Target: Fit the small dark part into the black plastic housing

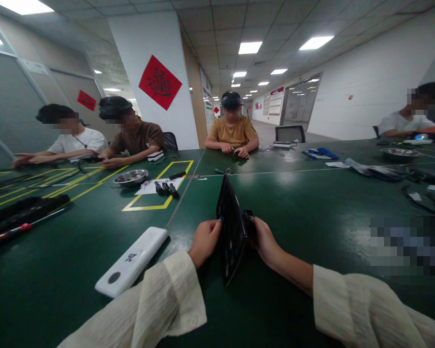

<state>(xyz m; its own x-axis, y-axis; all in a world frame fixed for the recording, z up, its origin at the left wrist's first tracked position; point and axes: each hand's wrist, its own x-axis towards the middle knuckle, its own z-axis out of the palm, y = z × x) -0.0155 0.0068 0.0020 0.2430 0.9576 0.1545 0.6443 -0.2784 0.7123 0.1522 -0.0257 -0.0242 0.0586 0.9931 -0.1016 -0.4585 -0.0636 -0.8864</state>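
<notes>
The panel [232,241] is black (perhaps grey-flecked, though dim), the tabletop [282,309] green with yellow outlines [145,209], the sleeves [166,295] cream.

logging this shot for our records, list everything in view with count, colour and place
flat panel: 1, black, upright between the hands
small part: 1, black, at the right hand; joining to panel unclear
oblong block: 1, white, near left
long-shafted tool: 1, red handle, left edge
bowls: at least 2, silver, mid-left and far right
paper sheet: 1, white, beside the left bowl
blue bundle: 1, blue, far right
table: 1, green, yellow-taped, under everything
co-workers: at least 4, mixed tops, around the table
red diamond: 1, red, on the pillar
ceiling lights: several, white, overhead
sleeves: 2, cream, foreground
left hand: 1, bare, on the panel
right hand: 1, bare, panel's right side
</notes>
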